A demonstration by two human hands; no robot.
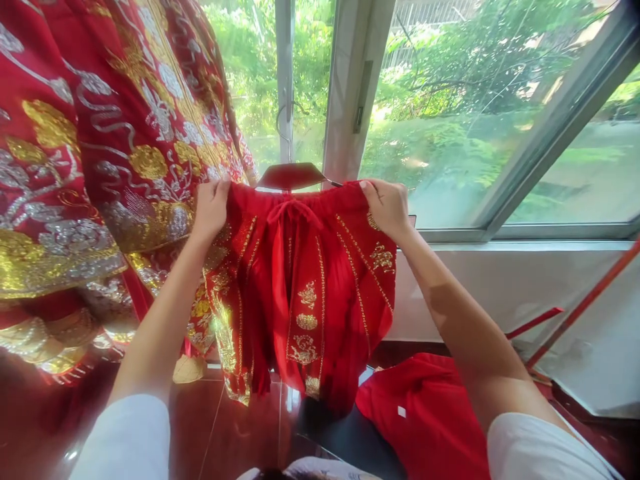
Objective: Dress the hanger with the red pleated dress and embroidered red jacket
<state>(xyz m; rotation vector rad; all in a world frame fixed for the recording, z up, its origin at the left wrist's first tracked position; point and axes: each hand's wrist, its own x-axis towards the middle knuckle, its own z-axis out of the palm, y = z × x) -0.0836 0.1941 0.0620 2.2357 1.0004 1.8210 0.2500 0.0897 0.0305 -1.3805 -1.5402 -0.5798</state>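
Note:
A red skirt (330, 267) with gold embroidery and a tied bow at its waist hangs spread in front of me. My left hand (213, 207) is closed on the left end of its waistband. At the opposite end, my right hand (387, 207) grips the waistband too. Behind the waistband shows a hanger (291, 175) with a dark red bar and a metal hook, close to the window; its lower part is hidden by the skirt.
Heavily embroidered red garments (100, 147) hang at the left. Sliding windows (450, 120) stand ahead above a white wall. Below right lies red cloth (425, 407) beside a dark flat surface (350, 433). A red pole (585, 303) leans at the far right over tiled floor.

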